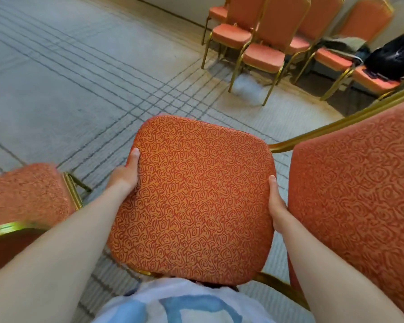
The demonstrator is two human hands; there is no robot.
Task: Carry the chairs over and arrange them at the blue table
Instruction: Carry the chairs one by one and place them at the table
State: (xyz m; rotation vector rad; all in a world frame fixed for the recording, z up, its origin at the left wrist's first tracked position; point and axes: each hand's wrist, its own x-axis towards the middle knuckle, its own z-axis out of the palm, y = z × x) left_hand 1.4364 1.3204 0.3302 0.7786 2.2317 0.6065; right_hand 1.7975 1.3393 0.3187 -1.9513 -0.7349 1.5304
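An orange patterned chair with a gold frame is held in front of me, its seat cushion [194, 199] facing up and its backrest [359, 190] at the right. My left hand [126, 173] grips the seat's left edge. My right hand [276, 206] grips the seat's right edge, between the cushion and the backrest. The chair's legs are hidden under the seat. The blue table is not in view.
Another orange chair [26, 197] stands close at my left. A row of several orange chairs [264, 54] lines the far wall at the upper right, with a grey garment [343, 46] and a black bag [394, 55] on them. Grey lined carpet [68, 66] spreads ahead and left.
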